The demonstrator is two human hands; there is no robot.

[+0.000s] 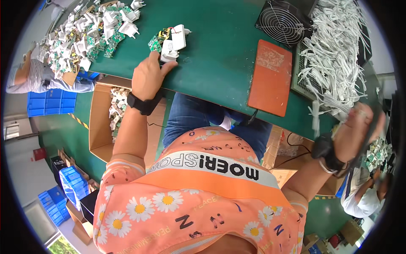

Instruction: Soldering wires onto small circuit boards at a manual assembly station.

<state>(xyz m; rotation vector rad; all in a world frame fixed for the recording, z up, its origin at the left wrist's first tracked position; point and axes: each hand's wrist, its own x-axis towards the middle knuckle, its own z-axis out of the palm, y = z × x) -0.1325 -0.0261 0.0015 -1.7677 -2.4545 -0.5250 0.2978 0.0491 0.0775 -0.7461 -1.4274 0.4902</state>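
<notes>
My left hand [146, 77] is at the near edge of the green table, thumb and fingers closed about the lower end of a white charger plug [169, 54]. Against that plug lie a second white charger plug [179, 37] and a small green circuit board [155, 44] with yellow parts. Far to the right, my right hand [357, 131] is smeared by motion beside a heap of bundled white cables [332, 55]. A dark, long blurred shape crosses that hand; its kind and whether I hold it are unclear.
An orange-red pad [270, 78] lies near a black fan [284, 21] with a wire guard. White plugs and circuit boards are piled [91, 36] at the far left. Below the table edge stands a cardboard box [100, 122] of white parts. Other people work at both sides.
</notes>
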